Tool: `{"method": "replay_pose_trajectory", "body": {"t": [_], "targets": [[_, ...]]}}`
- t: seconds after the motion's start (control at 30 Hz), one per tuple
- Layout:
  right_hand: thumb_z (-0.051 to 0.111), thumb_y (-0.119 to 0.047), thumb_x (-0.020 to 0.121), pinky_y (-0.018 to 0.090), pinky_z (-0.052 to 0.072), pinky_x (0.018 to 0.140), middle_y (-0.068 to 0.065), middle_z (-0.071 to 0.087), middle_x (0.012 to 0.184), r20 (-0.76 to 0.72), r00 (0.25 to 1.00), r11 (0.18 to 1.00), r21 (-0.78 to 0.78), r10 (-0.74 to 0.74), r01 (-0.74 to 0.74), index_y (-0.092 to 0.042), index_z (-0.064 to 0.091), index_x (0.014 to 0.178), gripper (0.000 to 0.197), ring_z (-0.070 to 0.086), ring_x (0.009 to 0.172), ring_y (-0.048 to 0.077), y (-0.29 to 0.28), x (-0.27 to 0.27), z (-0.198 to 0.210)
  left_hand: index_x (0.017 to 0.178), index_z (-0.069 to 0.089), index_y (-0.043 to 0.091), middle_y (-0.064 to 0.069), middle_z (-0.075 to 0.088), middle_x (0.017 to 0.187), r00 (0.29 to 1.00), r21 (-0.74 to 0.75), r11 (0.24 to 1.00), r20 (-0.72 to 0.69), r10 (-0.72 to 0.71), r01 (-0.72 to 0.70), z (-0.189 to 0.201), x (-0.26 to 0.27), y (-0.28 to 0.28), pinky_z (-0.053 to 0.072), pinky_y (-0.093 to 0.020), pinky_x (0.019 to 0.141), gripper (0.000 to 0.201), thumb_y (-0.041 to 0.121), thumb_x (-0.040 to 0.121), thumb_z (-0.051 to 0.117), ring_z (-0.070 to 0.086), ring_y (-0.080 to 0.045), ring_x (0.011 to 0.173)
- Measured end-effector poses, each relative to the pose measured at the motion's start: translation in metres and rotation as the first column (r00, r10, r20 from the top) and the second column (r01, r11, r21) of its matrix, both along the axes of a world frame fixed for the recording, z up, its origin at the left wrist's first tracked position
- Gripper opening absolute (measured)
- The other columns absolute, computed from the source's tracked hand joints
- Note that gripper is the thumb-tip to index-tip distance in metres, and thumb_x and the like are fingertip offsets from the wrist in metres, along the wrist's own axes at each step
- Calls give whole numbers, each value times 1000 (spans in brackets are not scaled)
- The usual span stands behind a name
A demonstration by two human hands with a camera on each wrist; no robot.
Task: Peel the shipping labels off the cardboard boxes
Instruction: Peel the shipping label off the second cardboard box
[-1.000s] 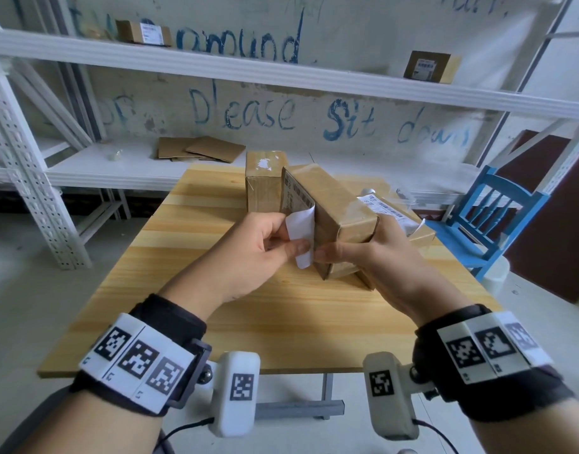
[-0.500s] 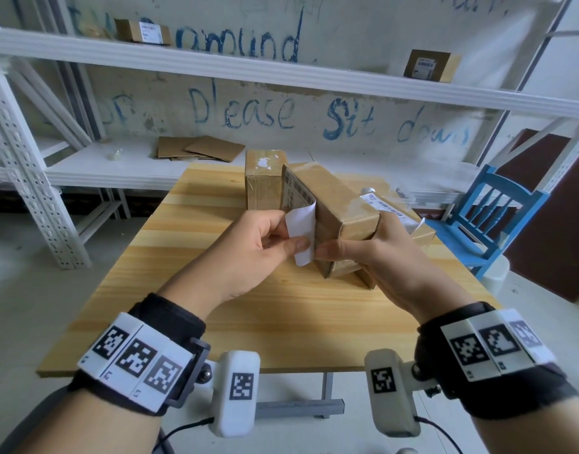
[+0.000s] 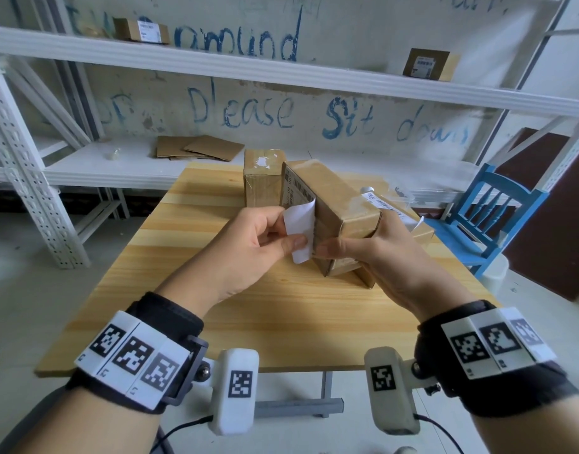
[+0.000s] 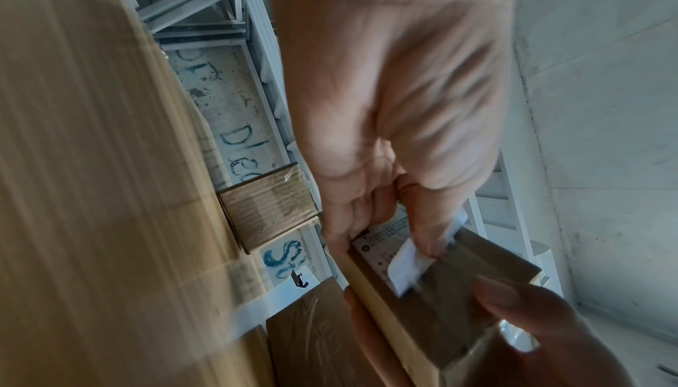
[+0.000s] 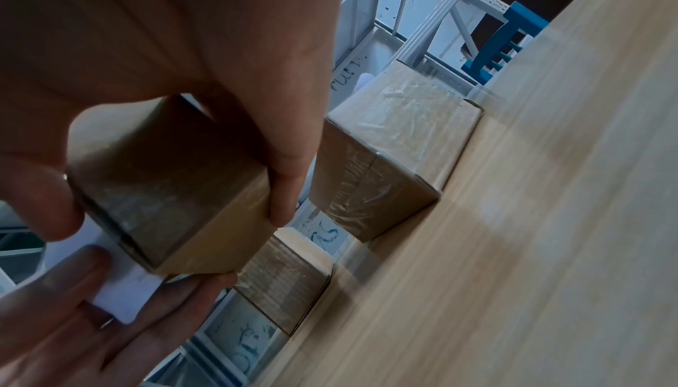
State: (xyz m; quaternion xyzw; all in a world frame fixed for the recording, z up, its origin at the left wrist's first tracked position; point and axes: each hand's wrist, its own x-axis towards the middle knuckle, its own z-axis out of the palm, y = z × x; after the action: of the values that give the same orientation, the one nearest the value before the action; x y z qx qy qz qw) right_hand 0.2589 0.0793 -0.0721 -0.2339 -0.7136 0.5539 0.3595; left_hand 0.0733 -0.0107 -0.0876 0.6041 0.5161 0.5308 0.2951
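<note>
Wooden bench (image 3: 281,309), white shelving behind. Right hand (image 3: 376,253) grips the box (image 3: 334,204), held above the bench. Left hand (image 3: 248,244) pinches the half-lifted label (image 3: 301,224). Risk: paper tears if pulled sharply; box twists if the hold slackens.

A light wooden table (image 3: 275,316) carries two taped cardboard boxes: an upright box (image 3: 260,188) near its far edge and a labelled box (image 3: 409,224) lying toward the right side.
</note>
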Motion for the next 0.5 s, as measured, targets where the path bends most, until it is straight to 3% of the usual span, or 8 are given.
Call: {"method": "replay_pose_trajectory", "body": {"t": [0.2, 0.37, 0.5], "targets": [[81, -2, 69, 58, 55, 91, 23, 75, 107, 3, 1000, 1000, -6, 5, -5, 2, 73, 107, 39, 70, 101, 46, -1, 1, 1, 99, 73, 21, 6, 78, 98, 1000, 10, 1000, 16, -11, 11, 0, -1, 0, 54, -23, 90, 19, 29, 82, 70, 72, -9, 98], [81, -2, 69, 63, 52, 96, 26, 74, 110, -12, 1000, 1000, 3, 14, -14, 2, 73, 108, 41, 66, 107, 51, 0, 1, 3, 97, 73, 19, 2, 78, 100, 999, 11, 1000, 53, 1, -1, -2, -1, 1, 55, -32, 95, 18, 29, 82, 71, 73, -15, 101], [82, -3, 69, 61, 54, 95, 24, 74, 109, -20, 1000, 1000, 10, 21, -20, -1, 74, 108, 40, 67, 107, 49, -1, 3, 4, 92, 72, 23, 6, 78, 95, 997, 6, 1000, 74, -5, 5, -2, 0, 2, 52, -23, 87, 7, 25, 84, 71, 72, -10, 96]]}}
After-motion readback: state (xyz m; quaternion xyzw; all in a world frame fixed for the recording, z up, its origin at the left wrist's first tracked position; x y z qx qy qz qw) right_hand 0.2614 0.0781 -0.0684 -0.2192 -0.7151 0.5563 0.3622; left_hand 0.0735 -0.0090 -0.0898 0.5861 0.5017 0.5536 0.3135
